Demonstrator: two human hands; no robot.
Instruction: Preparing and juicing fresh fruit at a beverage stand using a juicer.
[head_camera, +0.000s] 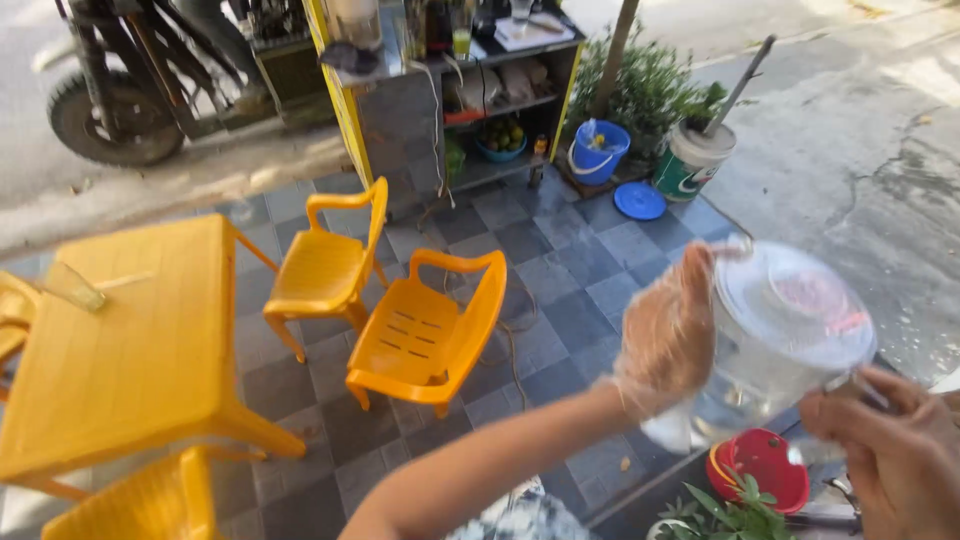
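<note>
yellow table (130, 340), orange-yellow chairs (430, 335), blue bucket (598, 152), red bowl (765, 467), grey checkered floor tiles (560, 270)

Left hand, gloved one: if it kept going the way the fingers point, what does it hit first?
Nothing new: the left hand points up and right, and its fingers already lie against the clear lidded container. Past that rim only pavement shows, though depth is unclear.

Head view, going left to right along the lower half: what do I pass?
Yellow table → orange chair → left hand in a clear glove → clear lidded container → right hand.
</note>
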